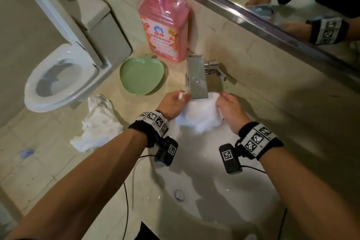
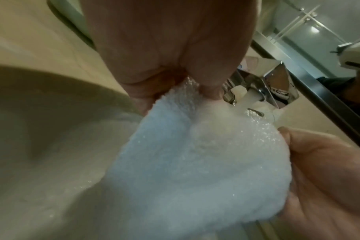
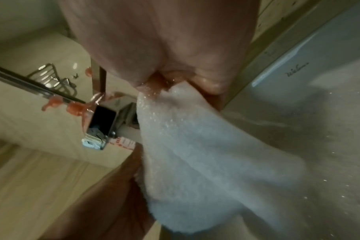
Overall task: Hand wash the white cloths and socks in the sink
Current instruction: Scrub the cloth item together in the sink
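Both hands (image 1: 171,103) (image 1: 230,109) grip white cloth (image 1: 198,117) under running faucet (image 1: 197,80); rinsing step; next likely needs detergent, scrubbing.

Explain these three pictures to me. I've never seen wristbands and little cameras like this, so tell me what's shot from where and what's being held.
No machine here: a person wears a head camera and one camera on each wrist. The wide picture is the head view; the close ones look along each hand. The left hand and right hand grip a wet white cloth under the running faucet, over the sink. On the counter lie another white cloth, a green apple-shaped dish and a pink detergent bottle.
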Motion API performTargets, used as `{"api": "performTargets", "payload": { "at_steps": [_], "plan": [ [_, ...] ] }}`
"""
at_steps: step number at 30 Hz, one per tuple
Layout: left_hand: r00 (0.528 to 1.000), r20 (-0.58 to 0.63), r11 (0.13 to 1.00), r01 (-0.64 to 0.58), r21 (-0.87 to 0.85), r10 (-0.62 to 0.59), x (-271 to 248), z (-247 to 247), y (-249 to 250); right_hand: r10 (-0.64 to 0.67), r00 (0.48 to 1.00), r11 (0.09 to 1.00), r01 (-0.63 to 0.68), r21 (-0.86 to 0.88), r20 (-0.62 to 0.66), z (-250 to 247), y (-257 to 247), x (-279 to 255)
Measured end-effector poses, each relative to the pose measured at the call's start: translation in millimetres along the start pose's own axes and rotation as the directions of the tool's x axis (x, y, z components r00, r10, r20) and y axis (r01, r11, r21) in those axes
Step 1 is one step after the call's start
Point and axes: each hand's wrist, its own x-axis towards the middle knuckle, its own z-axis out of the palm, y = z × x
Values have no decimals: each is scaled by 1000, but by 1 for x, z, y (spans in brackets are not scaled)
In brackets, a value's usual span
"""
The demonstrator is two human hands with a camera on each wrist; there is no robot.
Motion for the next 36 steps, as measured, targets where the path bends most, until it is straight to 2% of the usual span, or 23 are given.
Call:
{"api": "performTargets", "payload": {
  "at_steps": [4, 6, 8, 10, 11, 13, 15, 17, 23, 27, 30, 32, 34, 36],
  "plan": [
    [996, 21, 996, 91, 2, -91, 11, 17, 11, -9, 999, 997, 13, 76, -51, -7, -4, -1],
    [982, 78, 975, 182, -129, -173, 13, 23, 14, -9, 998, 994, 15, 110, -54, -9, -5, 0],
    [938, 192, 916, 329, -229, -289, 8, 26, 15, -20, 999, 991, 26, 133, -43, -10, -7, 0],
    [898, 287, 893, 399, -208, -334, 2, 29, 15, -31, 999, 988, 35, 151, -27, -10, -12, -5],
    [900, 290, 897, 392, -205, -326, 0, 29, 15, -36, 999, 987, 36, 156, -1, -11, -15, -7],
    [936, 228, 904, 328, -274, -270, -3, 26, 13, -42, 996, 991, 32, 127, 75, -12, -18, -9],
    [972, 109, 916, 234, -326, -209, -4, 16, 10, -47, 991, 999, 43, 32, 124, -13, -17, -7],
    [984, 36, 927, 179, -329, -177, -9, 3, 11, -44, 992, 995, 55, -85, 120, -15, -11, -3],
    [976, 85, 917, 216, -335, -199, -24, -26, 19, -106, 991, 906, 128, -403, 77, 0, 11, 9],
    [961, 113, 868, 277, -412, -253, -33, -38, 23, -86, 995, 930, 99, -354, 53, 23, 21, 16],
    [965, 125, 888, 261, -379, -230, -38, -50, 22, -71, 996, 954, 82, -287, 46, 38, 21, 17],
    [963, 210, 917, 229, -326, -166, -41, -60, 17, -73, 996, 955, 85, -283, 50, 43, 16, 15],
    [941, 300, 971, 204, -127, -159, -41, -66, 10, -93, 993, 958, 109, -266, 72, 47, 10, 14],
    [926, 292, 965, 192, 177, -238, -37, -65, 4, -149, 985, 941, 169, -294, 88, 49, 8, 13]
  ]
}}
